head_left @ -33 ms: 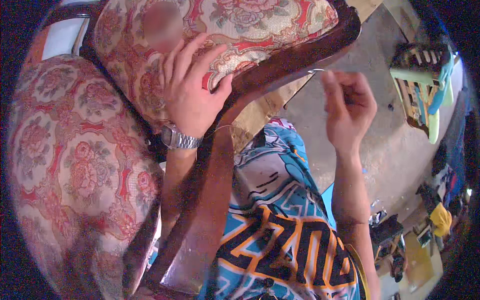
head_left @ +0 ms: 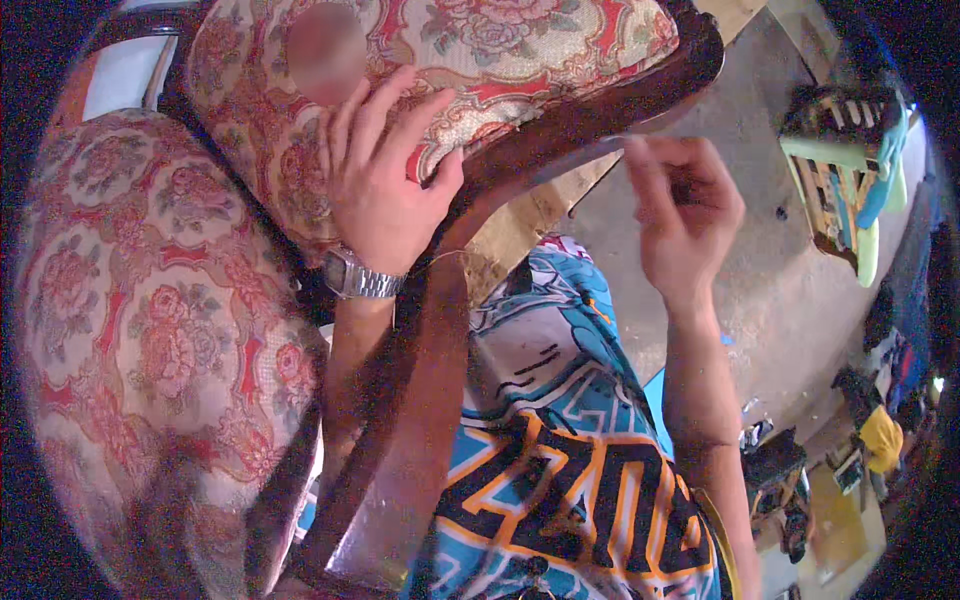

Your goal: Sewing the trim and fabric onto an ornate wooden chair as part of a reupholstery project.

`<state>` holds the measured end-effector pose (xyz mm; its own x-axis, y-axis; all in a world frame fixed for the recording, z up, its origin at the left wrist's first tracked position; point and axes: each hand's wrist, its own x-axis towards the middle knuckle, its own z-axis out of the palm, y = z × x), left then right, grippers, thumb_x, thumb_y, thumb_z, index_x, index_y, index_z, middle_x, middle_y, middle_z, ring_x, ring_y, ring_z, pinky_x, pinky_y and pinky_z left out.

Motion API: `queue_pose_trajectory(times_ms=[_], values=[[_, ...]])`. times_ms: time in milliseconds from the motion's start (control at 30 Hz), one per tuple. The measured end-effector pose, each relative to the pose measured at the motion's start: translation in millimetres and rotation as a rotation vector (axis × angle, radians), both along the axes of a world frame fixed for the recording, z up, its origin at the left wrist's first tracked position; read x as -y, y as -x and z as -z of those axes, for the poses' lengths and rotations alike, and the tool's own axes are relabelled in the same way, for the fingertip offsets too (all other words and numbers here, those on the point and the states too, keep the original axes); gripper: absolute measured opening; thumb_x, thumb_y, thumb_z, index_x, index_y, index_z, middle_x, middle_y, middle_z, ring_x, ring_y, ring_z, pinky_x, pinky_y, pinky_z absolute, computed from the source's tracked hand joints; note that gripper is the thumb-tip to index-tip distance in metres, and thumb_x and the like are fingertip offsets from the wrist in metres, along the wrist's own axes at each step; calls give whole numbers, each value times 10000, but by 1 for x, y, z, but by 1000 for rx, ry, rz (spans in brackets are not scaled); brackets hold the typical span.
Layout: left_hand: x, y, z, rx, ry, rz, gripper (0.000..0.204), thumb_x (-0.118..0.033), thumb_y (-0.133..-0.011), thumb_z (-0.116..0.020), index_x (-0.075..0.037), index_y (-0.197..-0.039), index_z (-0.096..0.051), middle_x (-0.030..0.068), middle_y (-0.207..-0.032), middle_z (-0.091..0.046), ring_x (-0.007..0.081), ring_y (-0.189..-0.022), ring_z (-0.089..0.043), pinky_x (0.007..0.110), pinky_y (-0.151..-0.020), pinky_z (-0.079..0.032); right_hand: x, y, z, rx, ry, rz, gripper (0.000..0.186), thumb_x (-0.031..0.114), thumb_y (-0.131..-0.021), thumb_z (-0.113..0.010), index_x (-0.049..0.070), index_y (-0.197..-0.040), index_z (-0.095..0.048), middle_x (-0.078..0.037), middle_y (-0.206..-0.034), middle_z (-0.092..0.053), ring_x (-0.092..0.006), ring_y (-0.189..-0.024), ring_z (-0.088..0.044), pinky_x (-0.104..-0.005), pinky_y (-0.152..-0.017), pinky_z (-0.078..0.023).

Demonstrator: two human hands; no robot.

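Note:
My left hand, with a metal-banded watch at its wrist, lies with fingers spread on a padded seat covered in red and cream floral fabric. Its thumb reaches toward the fabric's edge by the dark wooden frame. To the right of that frame, my right hand is closed in a pinch, fingertips close to the wood. Between those fingertips is a thin, curved, needle-like piece, blurred now and hard to see. A fine thread runs near my left wrist across the wooden armrest.
A second floral cushion fills the left side. Brown board shows under the frame. On the floor at right stands a pale green crate with a blue cloth. Farther down are a yellow cloth and assorted clutter.
My right hand has shifted slightly left, toward the wooden frame, and the thin piece at its fingertips shows less. My left hand stays in place on the fabric.

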<state>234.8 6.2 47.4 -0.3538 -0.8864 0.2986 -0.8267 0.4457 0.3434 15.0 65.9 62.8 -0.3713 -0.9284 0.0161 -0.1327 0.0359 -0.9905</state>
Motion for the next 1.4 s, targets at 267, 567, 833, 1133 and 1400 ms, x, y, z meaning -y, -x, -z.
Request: queue_pose_trajectory(times_ms=[267,567,833,1133,1400], values=[[2,1,4,-14,17,-25,450,-179,-626,-726,-238,-1063,-636,-25,-1256,-516,271,-1188,-437,486,-1033,-279,35,-44,0,-512,-25,-283,90,92,-792,-660,16,-795,-612,-150,-643,-612,-216,-544,-624,-304,-507,-468],[-2,-1,-3,-194,87,89,366,-151,-608,-752,-208,-956,-658,49,-1154,-536,334,-1111,-453,465,-962,-353,39,-42,2,-528,-159,-265,112,91,-803,-656,-2,-851,-615,-116,-661,-636,-163,-587,-632,-284,-547,-474],[-40,-15,-11,-23,-6,-163,238,-241,-575,-814,-250,-773,-683,-12,-956,-523,247,-972,-478,416,-827,-357,41,-25,1,-157,-236,-232,98,84,-850,-626,-6,-815,-605,-18,-685,-611,-56,-632,-531,-222,-586,-436],[-52,-16,-18,186,-135,-271,154,-320,-635,-785,-278,-747,-687,-53,-835,-480,232,-839,-452,402,-753,-322,40,-23,7,-19,-236,-256,109,95,-857,-629,-3,-822,-597,-18,-741,-610,-52,-693,-538,-213,-627,-435],[-46,-13,-34,-68,-228,20,171,-231,-778,-667,-96,-830,-576,91,-932,-486,298,-905,-452,461,-802,-326,40,-23,7,-30,-255,-233,116,99,-859,-629,2,-816,-583,-13,-724,-598,-50,-659,-510,-214,-587,-410]])
